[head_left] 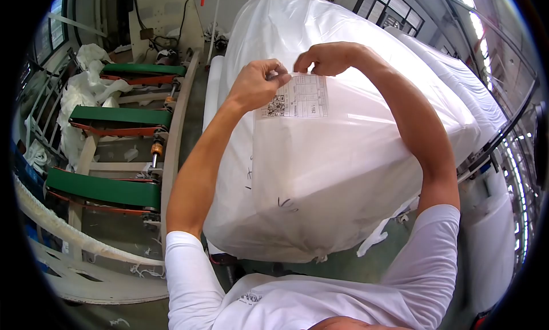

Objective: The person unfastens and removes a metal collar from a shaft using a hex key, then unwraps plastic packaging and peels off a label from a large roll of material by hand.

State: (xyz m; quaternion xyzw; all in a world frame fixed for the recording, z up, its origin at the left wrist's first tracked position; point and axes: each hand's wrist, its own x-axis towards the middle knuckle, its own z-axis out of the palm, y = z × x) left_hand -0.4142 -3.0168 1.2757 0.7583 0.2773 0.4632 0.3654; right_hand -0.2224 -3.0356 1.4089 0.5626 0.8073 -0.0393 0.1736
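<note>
A white printed paper label [309, 98] with a code pattern and a table lies against the upper side of a big bundle wrapped in white plastic film [354, 158]. My left hand [260, 83] is closed in a pinch at the label's upper left edge, thumb pointing right. Close beside it, my right hand [330, 58] has its fingers curled down onto the label's top edge; its fingertips are partly hidden. Dark handwritten marks show on the film below the label.
To the left stands a machine frame with green belts [108, 187] and bunched white scrap film [86, 96]. A curved white band [80, 233] crosses the lower left. More white-wrapped bundles [452, 67] and a roll [489, 250] stand on the right, near a metal rail.
</note>
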